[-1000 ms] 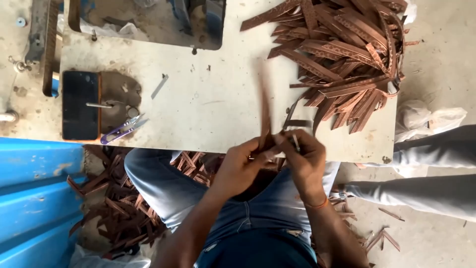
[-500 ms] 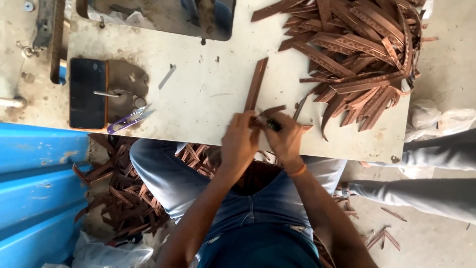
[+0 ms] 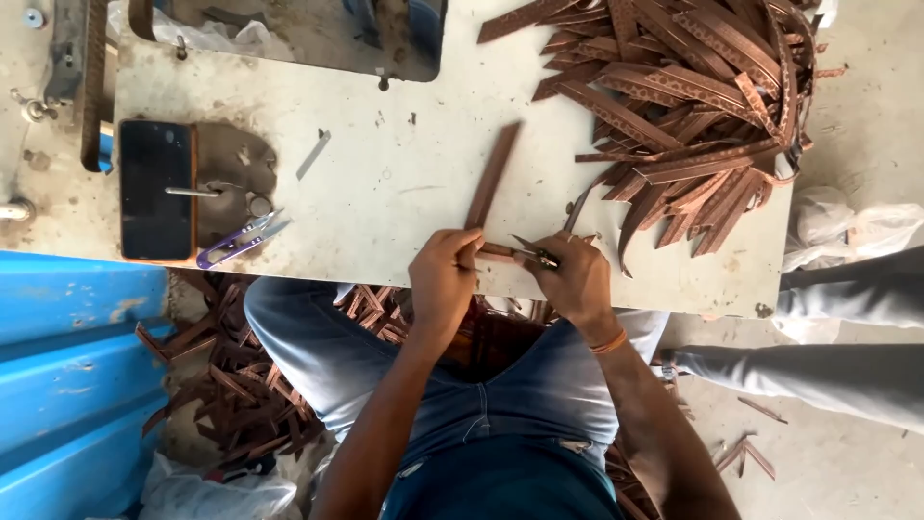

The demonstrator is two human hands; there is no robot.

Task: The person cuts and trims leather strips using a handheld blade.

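Observation:
My left hand [image 3: 443, 274] pinches the near end of a long brown leather strip [image 3: 493, 173] that lies on the pale work table [image 3: 385, 193] and points away from me. My right hand [image 3: 575, 277] grips a small metal thread snipper [image 3: 532, 251], its tip at the strip's near end, close to my left fingers. Both hands rest at the table's front edge, above my lap in blue jeans.
A big heap of brown strips [image 3: 693, 106] covers the table's far right. A black phone [image 3: 154, 188] and purple-handled snips [image 3: 239, 241] lie at the left. More strips litter the floor [image 3: 231, 385]. A blue bin [image 3: 67, 385] stands left; another person's legs [image 3: 847, 366] are at right.
The strip has swung from standing near upright between my hands to lying flat on the table, and both hands have shifted slightly left along the front edge.

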